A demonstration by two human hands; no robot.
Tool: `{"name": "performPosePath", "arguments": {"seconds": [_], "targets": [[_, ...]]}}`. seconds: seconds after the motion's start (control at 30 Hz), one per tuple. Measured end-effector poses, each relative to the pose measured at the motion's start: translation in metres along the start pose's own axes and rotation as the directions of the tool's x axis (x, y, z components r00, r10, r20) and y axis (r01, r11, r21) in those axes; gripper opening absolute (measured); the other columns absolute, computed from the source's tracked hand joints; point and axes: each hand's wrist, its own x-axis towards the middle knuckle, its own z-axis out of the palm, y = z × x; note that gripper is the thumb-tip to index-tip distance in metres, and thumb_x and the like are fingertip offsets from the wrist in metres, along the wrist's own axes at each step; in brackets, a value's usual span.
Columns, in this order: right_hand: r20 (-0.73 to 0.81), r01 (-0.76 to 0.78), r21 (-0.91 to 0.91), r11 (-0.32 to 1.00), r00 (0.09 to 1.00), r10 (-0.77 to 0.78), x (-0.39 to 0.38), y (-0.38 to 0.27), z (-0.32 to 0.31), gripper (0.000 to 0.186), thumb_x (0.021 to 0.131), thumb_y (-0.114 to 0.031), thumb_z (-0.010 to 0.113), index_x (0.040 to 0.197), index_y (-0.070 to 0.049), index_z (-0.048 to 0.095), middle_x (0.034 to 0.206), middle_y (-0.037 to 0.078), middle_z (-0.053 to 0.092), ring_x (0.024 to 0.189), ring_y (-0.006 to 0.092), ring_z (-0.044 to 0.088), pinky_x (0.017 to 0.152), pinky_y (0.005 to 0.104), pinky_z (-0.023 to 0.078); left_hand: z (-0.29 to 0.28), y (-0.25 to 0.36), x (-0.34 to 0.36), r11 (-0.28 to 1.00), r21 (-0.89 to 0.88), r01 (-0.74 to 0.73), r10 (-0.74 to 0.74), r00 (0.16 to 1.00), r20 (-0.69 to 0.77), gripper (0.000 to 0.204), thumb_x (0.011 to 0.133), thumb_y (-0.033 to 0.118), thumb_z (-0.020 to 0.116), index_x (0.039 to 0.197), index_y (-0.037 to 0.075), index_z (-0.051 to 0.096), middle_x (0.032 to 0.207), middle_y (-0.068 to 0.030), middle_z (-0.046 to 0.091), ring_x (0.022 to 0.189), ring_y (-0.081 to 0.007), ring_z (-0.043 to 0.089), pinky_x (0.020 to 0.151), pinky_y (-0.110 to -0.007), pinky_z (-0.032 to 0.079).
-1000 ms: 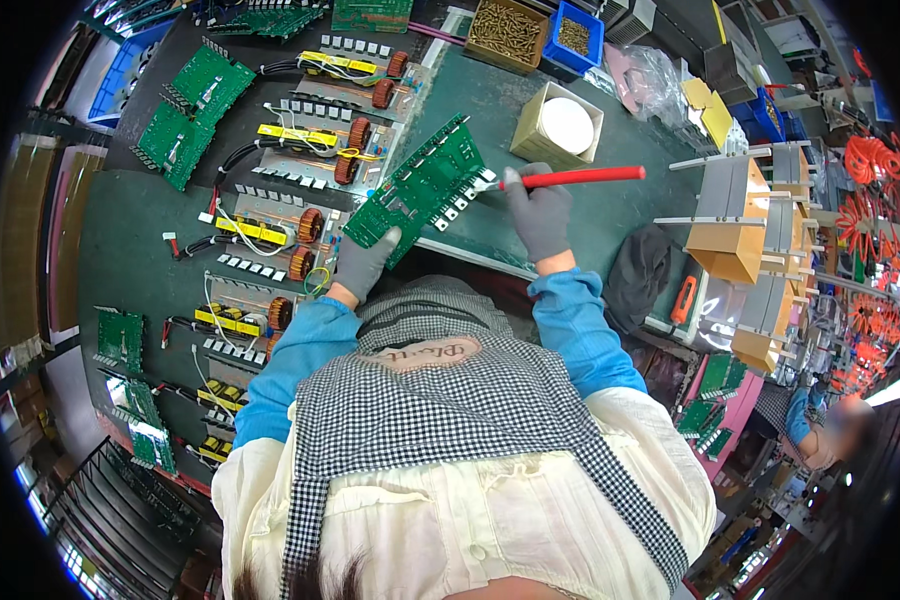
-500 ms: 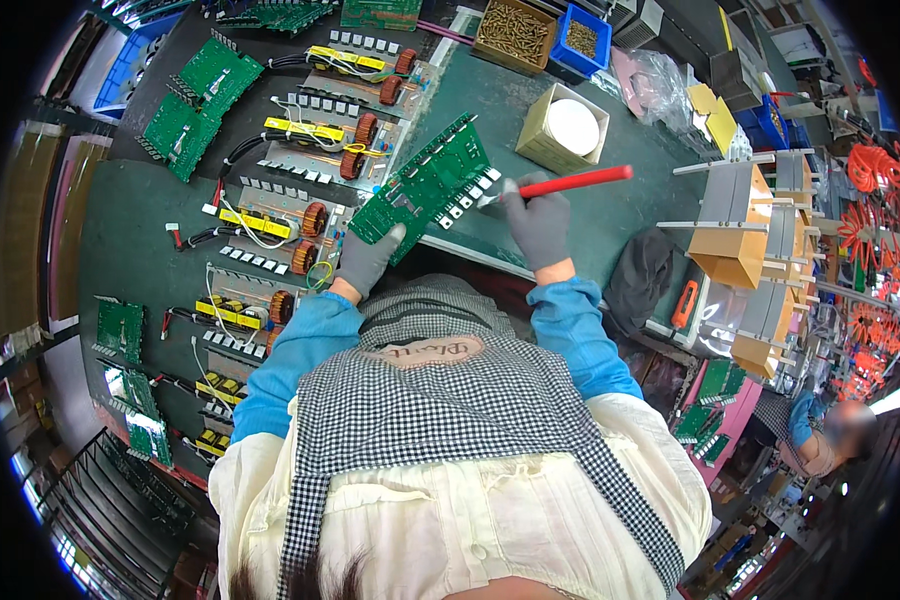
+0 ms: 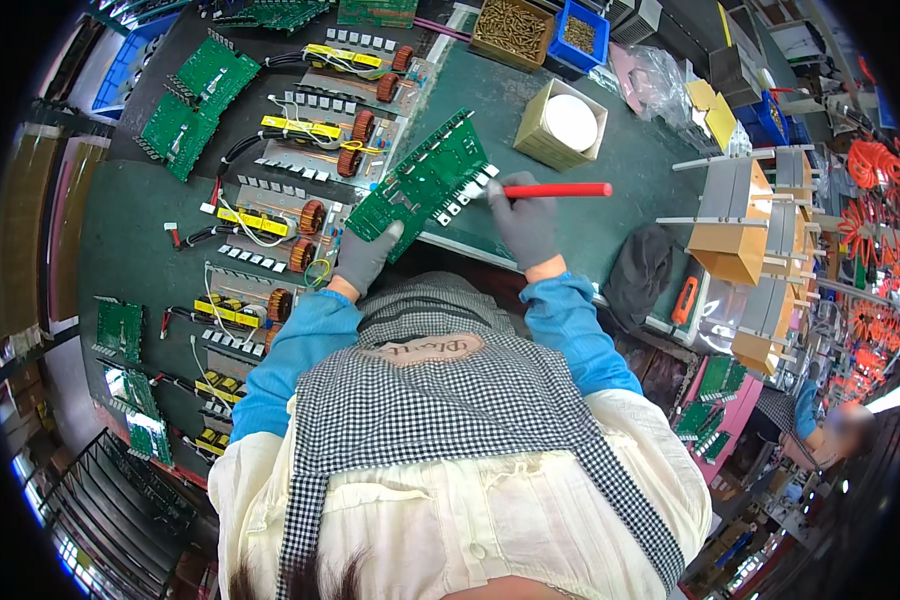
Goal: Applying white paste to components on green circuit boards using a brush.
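My left hand [image 3: 364,259], in a grey glove, grips the lower left end of a green circuit board [image 3: 420,182]. The board is held up at a slant over the bench edge. Along its right edge runs a row of white-faced components [image 3: 452,208]. My gloved right hand [image 3: 527,230] is closed around a red-handled brush [image 3: 576,190], whose handle points right. The brush's tip is at the upper components in the row; I cannot tell whether it touches them. Beyond the right hand stands a square box [image 3: 532,135] holding a round white thing [image 3: 571,123].
Left of the board, several assemblies with copper coils [image 3: 360,130] and yellow transformers line the green bench [image 3: 120,220]. At the back are a box of brass screws [image 3: 510,28] and a blue bin [image 3: 578,38]. A dark cloth [image 3: 642,272] and orange cutter [image 3: 685,300] lie right.
My right hand has shifted slightly left and down, and the brush handle has swung closer to level. The board has moved slightly left, still in my left hand.
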Motion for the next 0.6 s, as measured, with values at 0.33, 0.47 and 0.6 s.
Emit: {"name": "performPosePath", "arguments": {"seconds": [0.33, 0.47, 0.6], "targets": [[0.029, 0.0, -0.001, 1.0, 1.0, 0.0, -0.011, -0.003, -0.001, 0.025, 0.086, -0.027, 0.074, 0.079, -0.006, 0.063, 0.071, 0.012, 0.063, 0.066, 0.0318, 0.062, 0.062, 0.0425, 0.049, 0.0, -0.004, 0.001, 1.0, -0.022, 0.006, -0.006, 1.0, -0.002, 0.042, 0.086, 0.013, 0.076, 0.124, 0.004, 0.061, 0.112, -0.004, 0.07, 0.098, -0.0135, 0.065, 0.088, -0.031, 0.052], [-0.006, -0.002, 0.12, 0.993, 1.0, 0.002, -0.007, 0.0, 0.002, 0.023, 0.086, -0.027, 0.073, 0.08, -0.007, 0.063, 0.073, 0.011, 0.064, 0.068, 0.0316, 0.062, 0.063, 0.0424, 0.049, -0.001, -0.004, 0.002, 1.0, -0.014, -0.012, 0.013, 1.0, 0.025, 0.042, 0.086, 0.013, 0.076, 0.125, 0.004, 0.062, 0.115, -0.0038, 0.068, 0.103, -0.0141, 0.062, 0.09, -0.033, 0.051], [-0.015, 0.176, 0.006, 0.984, 0.984, -0.175, -0.013, 0.006, 0.004, 0.02, 0.088, -0.021, 0.074, 0.084, -0.003, 0.065, 0.072, 0.012, 0.064, 0.062, 0.0246, 0.061, 0.058, 0.0343, 0.048, 0.0, -0.006, 0.005, 0.999, -0.035, -0.02, 0.021, 0.999, 0.038, 0.042, 0.086, 0.013, 0.075, 0.125, 0.004, 0.062, 0.116, -0.0038, 0.068, 0.102, -0.014, 0.062, 0.09, -0.032, 0.051]]}}
